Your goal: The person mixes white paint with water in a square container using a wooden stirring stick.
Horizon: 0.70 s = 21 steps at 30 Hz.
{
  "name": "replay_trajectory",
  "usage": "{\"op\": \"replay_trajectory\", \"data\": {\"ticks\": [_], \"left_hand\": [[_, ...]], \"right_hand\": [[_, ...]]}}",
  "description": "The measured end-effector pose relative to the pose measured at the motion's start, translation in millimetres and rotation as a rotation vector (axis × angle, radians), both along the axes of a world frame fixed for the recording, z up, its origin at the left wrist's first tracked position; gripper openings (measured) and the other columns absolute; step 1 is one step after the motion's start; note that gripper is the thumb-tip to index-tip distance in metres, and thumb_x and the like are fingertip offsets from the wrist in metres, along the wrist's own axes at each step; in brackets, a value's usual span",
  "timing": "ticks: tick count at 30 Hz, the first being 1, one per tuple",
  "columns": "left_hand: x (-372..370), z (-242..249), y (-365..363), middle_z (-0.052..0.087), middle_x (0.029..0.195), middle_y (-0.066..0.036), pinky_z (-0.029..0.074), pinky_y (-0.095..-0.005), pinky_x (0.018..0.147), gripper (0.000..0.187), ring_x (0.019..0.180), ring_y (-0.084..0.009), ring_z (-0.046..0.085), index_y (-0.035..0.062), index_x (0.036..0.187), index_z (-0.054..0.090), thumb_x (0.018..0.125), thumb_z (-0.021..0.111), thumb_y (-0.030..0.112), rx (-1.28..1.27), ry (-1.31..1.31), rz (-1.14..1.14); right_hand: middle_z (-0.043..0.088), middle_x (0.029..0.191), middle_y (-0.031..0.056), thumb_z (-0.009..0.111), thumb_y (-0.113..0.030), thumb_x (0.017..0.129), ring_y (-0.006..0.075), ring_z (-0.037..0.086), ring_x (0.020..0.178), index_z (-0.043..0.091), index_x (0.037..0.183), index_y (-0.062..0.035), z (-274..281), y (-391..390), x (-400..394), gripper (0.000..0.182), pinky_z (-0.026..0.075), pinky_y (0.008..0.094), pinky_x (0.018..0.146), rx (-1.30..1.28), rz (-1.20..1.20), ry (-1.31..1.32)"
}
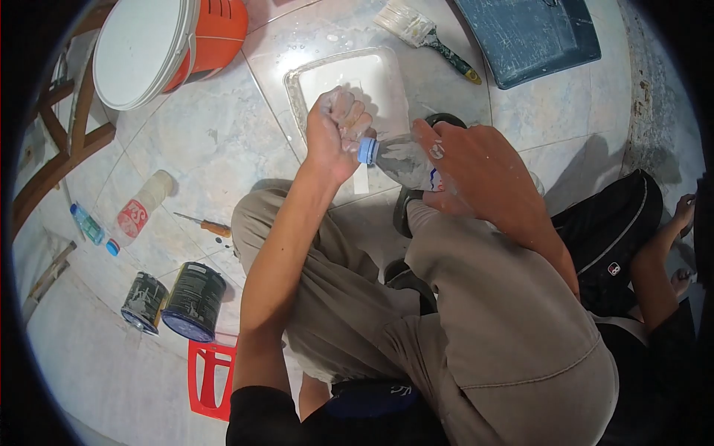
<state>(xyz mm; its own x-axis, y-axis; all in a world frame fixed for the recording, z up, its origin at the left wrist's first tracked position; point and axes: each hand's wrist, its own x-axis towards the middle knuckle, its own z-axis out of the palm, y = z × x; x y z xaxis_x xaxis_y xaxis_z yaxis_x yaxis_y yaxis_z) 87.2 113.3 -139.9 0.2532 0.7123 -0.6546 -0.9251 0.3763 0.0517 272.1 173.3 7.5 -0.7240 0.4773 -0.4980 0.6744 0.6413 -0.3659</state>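
My right hand (468, 167) is wrapped round a clear plastic bottle (401, 160), tilted on its side with its blue cap (367, 151) pointing left. The cap sits right at the edge of my left hand (338, 126), whose fingers are curled in and smeared with white; what they enclose, if anything, is hidden. Under both hands, on the tiled floor, lies a shallow square tray (401, 82) coated with white paint. A broad paintbrush (424, 33) with whitened bristles rests beyond it.
An orange bucket (217, 33) with a white lid stands upper left, a dark paint tray (532, 41) upper right. At left lie a bottle with a red label (141, 208), a small bottle (88, 223), a screwdriver (204, 224) and two dark cans (195, 301). Another person's arm (658, 267) shows at right.
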Motion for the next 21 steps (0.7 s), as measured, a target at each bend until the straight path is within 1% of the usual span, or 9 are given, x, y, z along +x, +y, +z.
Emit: {"op": "replay_trajectory", "data": {"ticks": [3,5,7,9,12,13,15,18,21], "left_hand": [[4.7,8.8,7.6,0.040,0.054,0.005,0.037,-0.0168,0.047,0.041,0.038,-0.0055,0.032,0.0179,0.067,0.043,0.105,0.050,0.034,-0.068,0.069,-0.028],[10.0,27.8,24.4,0.042,0.058,0.006,0.038,-0.0163,0.048,0.040,0.043,-0.0039,0.035,0.0180,0.068,0.044,0.104,0.052,0.033,-0.255,0.273,-0.090],[9.0,29.4,23.8,0.043,0.060,0.006,0.039,-0.0153,0.049,0.038,0.048,-0.0024,0.037,0.0168,0.069,0.048,0.104,0.054,0.032,-0.254,0.310,-0.154],[-5.8,4.8,2.0,0.043,0.060,0.005,0.039,-0.0138,0.050,0.036,0.052,-0.0010,0.039,0.0144,0.072,0.054,0.104,0.055,0.032,-0.061,0.191,-0.211],[-10.0,-20.5,-9.4,0.040,0.059,0.003,0.040,-0.0176,0.052,0.034,0.056,-0.0018,0.043,0.0091,0.078,0.061,0.103,0.055,0.032,0.151,-0.075,-0.136],[-6.0,-25.8,-12.4,0.042,0.058,0.001,0.041,-0.0216,0.054,0.035,0.055,-0.0044,0.045,0.0072,0.079,0.062,0.103,0.055,0.032,0.126,0.137,-0.174],[6.1,-12.0,-6.7,0.045,0.057,-0.002,0.043,-0.0297,0.056,0.036,0.054,-0.0096,0.050,0.0034,0.081,0.063,0.102,0.055,0.032,0.073,0.563,-0.244],[-3.7,16.6,-1.0,0.056,0.064,-0.014,0.043,-0.0416,0.062,0.035,0.059,-0.0264,0.058,0.0005,0.082,0.060,0.101,0.051,0.029,0.405,1.344,-0.631],[-3.4,12.4,-0.9,0.061,0.073,-0.024,0.044,-0.0468,0.066,0.036,0.067,-0.0408,0.060,-0.0028,0.079,0.058,0.101,0.046,0.024,0.675,1.663,-0.584]], "right_hand": [[0.065,0.082,0.0122,0.084,-0.024,0.067,0.0284,0.070,0.073,0.054,0.109,-0.0015,-0.2,2.3,-3.6,0.056,0.055,0.0365,0.064,-0.017,-0.015,-0.069],[0.066,0.082,0.0128,0.084,-0.023,0.067,0.0287,0.070,0.073,0.054,0.107,-0.0021,-1.4,5.1,-4.1,0.054,0.055,0.0361,0.064,-0.021,-0.037,-0.048],[0.066,0.082,0.0132,0.084,-0.022,0.066,0.0288,0.070,0.072,0.054,0.107,-0.0022,-0.8,4.8,-4.1,0.054,0.055,0.0358,0.065,-0.021,-0.048,-0.049],[0.066,0.082,0.0135,0.084,-0.022,0.066,0.0288,0.070,0.071,0.054,0.110,-0.0015,-0.2,5.4,-6.1,0.056,0.056,0.0354,0.065,-0.012,-0.045,-0.061],[0.066,0.082,0.0131,0.083,-0.022,0.066,0.0282,0.070,0.071,0.054,0.116,-0.0001,9.2,3.1,-7.4,0.061,0.055,0.0350,0.065,0.051,-0.017,-0.049],[0.066,0.082,0.0130,0.083,-0.022,0.066,0.0280,0.070,0.071,0.054,0.118,0.0003,9.7,2.6,-6.6,0.063,0.055,0.0350,0.066,0.052,-0.012,-0.052],[0.066,0.083,0.0127,0.083,-0.023,0.067,0.0274,0.069,0.073,0.054,0.122,0.0012,6.3,3.7,-7.7,0.066,0.055,0.0354,0.067,-0.009,-0.022,-0.079],[0.066,0.096,0.0181,0.084,-0.024,0.063,0.0359,0.066,0.079,0.049,0.130,0.0028,4.3,0.1,5.1,0.081,0.053,0.0408,0.073,0.039,-0.063,0.042],[0.065,0.102,0.0182,0.084,-0.024,0.062,0.0347,0.065,0.086,0.048,0.134,0.0028,8.5,7.1,1.5,0.084,0.052,0.0409,0.079,-0.058,-0.076,-0.179]]}}
